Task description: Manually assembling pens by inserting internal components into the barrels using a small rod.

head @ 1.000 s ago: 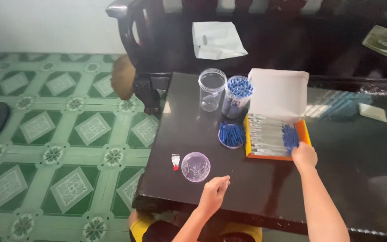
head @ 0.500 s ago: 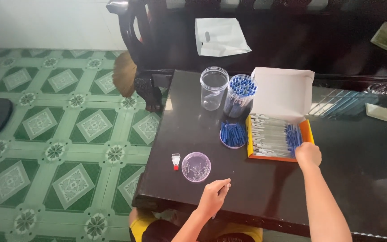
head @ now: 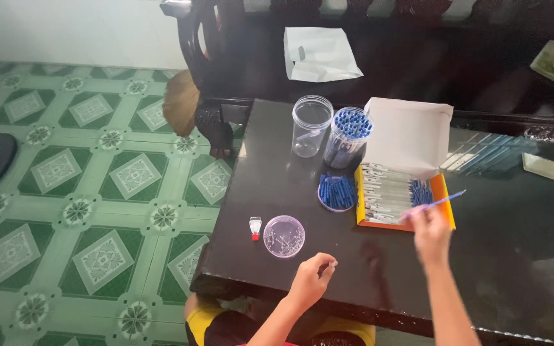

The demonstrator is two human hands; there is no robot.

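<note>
— Where are the hands?

— The right hand sits right of centre, raised just below the open orange cardboard box, fingers pinched on a thin blue-capped pen that slants up to the right over the box's near corner. The left hand is low in the middle of the frame, loosely curled, fingertips pinching something small and pale; what it is I cannot tell.

— What lies around them?

— Just upper left of the left hand, a round clear plastic lid lies flat, with a small white-and-red cap beside it. Further up: a shallow round dish of blue pen caps touching the box's left side, a clear jar packed with blue pens, and an empty clear plastic jar.

— Any room to move?

— The dark glossy table is bare between the hands and across the right. Its left edge drops to the green patterned tile floor; the near edge runs just under the left wrist.
</note>
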